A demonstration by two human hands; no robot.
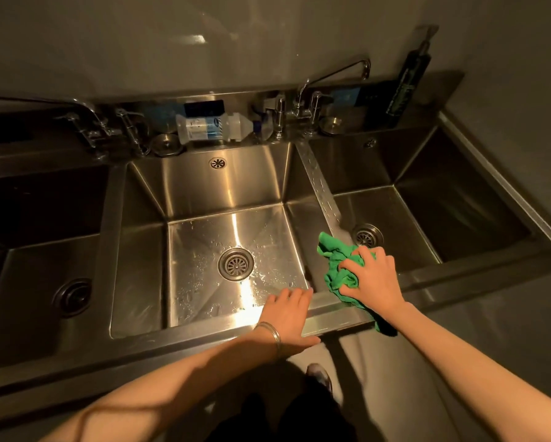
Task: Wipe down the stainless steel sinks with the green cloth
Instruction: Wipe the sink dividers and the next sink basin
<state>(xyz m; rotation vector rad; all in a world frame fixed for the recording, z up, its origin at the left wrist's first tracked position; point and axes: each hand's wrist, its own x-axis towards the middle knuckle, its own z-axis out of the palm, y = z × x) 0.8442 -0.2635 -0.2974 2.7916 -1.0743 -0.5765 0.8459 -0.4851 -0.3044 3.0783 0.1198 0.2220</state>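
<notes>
Bright green cloth [341, 266] right of centre; silver steel sinks [223, 189]; blue-and-white labelled clear bottle [210, 127] at upper centre.

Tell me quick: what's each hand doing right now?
Left hand: open, flat on the sink's front rim, holding nothing.
Right hand: fingers curled on the green cloth, pressing it down.

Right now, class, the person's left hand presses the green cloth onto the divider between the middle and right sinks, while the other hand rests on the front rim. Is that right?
Not quite. The head view shows the right hand pressing the green cloth onto the divider between the middle and right sinks, while the left hand rests on the front rim.
</notes>
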